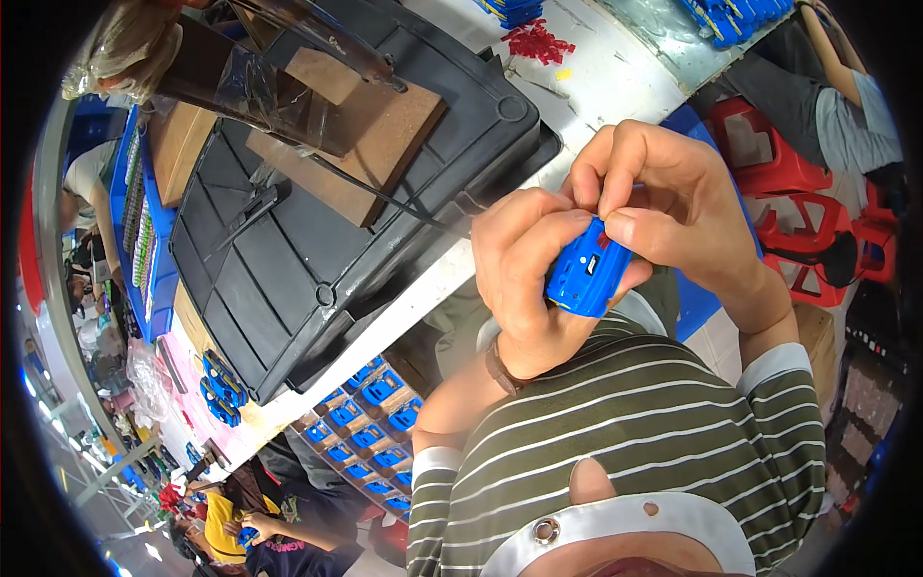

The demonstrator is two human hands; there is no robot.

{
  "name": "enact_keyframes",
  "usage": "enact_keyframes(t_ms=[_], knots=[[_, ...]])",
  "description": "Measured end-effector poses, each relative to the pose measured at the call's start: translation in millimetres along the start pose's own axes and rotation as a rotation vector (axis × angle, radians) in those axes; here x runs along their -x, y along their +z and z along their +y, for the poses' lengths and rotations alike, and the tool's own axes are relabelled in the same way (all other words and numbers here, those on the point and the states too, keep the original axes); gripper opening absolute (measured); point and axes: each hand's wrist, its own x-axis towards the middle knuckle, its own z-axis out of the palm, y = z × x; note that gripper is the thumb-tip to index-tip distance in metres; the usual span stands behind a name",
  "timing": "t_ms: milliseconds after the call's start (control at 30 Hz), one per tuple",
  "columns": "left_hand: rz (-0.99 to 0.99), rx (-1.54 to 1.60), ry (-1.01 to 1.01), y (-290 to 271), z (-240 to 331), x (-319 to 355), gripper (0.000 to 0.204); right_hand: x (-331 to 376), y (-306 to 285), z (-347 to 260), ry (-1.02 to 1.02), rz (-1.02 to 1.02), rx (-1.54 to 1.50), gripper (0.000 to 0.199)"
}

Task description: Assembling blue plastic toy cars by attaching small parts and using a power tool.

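Observation:
My left hand (527, 274) is closed around a small blue plastic shell (583, 277), rounded like a toy car body, with a little black-and-white mark and small holes on its upper face. The left thumb lies along the shell's edge. At its far end, my right hand (673, 207) has thumb and forefinger pinched together, touching the shell. A bit of red (603, 238) shows on the shell beside the right thumb; whether it is a loose piece cannot be made out. The fingertips partly cover that end.
A black plastic lid (317, 279) lies ahead, bearing wooden boards (394, 144). Small red pieces (538, 42) are heaped on the white table (615, 91). A tray of blue shells (365, 438) stands at lower left. Red stools (784, 159) are at right. Other people work nearby.

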Motion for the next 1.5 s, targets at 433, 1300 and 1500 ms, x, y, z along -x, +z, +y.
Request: enact_keyframes(t_ms=[433,1300,1500], knots=[[-0.026,0.132,-0.003,-4,1,2,0.047,3,1,2,-0.113,0.002,0.049,0.009],[0.028,0.534,-0.083,7,-6,7,0.048,11,-16,38,-0.777,0.001,0.604,0.063],[0.021,0.407,0.052,9,-12,9,0.052,17,-5,63,-0.538,-0.020,0.544,0.041]])
